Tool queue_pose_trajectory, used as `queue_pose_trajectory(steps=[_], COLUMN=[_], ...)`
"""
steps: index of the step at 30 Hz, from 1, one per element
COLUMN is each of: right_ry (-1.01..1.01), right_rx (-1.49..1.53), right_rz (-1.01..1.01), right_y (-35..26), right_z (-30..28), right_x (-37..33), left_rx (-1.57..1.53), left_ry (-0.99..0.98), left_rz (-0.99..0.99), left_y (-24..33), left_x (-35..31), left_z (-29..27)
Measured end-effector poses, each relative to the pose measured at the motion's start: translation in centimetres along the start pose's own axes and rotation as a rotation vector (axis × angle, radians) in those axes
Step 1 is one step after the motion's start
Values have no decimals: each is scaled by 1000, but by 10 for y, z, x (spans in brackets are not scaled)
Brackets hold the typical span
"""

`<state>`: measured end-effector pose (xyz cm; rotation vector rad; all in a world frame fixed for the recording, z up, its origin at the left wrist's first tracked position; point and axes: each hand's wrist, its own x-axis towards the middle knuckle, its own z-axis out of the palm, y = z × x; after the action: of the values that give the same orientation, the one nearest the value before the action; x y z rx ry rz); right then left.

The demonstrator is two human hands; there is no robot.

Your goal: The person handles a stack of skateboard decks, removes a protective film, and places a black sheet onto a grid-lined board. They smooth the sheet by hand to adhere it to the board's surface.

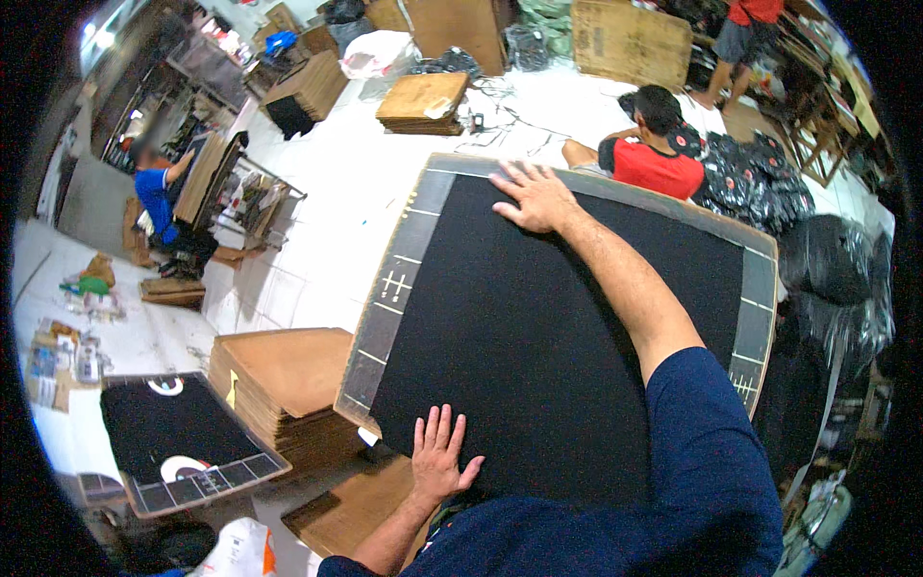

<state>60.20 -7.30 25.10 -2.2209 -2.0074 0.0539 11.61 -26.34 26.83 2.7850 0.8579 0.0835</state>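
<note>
In front of me a large board [408, 260] with a grey, marked border carries a piece of black fabric [538, 356] spread flat over it. My left hand [440, 454] lies with spread fingers on the fabric's near left corner. At the far edge, my right hand [535, 197] presses flat on the cloth, fingers apart, its arm stretched across the board. Neither hand holds anything. The part of the fabric closest to my body is hidden by my dark blue sleeve.
Left of the board rises a stack of brown boards [288, 370]. A second marked board [207, 490] with black printed fabric lies lower left. A person in red [659, 168] sits beyond the far edge, near black plastic packages [760, 183]. Another person in blue [159, 197] works far left.
</note>
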Motion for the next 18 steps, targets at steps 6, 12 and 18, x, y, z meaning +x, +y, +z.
queue_pose_trajectory(steps=[6, 12, 18], right_ry=[257, 160, -58], right_rx=[-196, -79, 327], right_rz=[151, -47, 101], right_y=[-35, -131, -230], right_z=[2, 19, 6], right_x=[-13, -114, -216], left_rx=[-97, -212, -711], left_ry=[73, 201, 430], left_rz=[-13, 29, 261], left_y=[2, 1, -44], left_x=[0, 0, -33], left_z=[-2, 5, -6])
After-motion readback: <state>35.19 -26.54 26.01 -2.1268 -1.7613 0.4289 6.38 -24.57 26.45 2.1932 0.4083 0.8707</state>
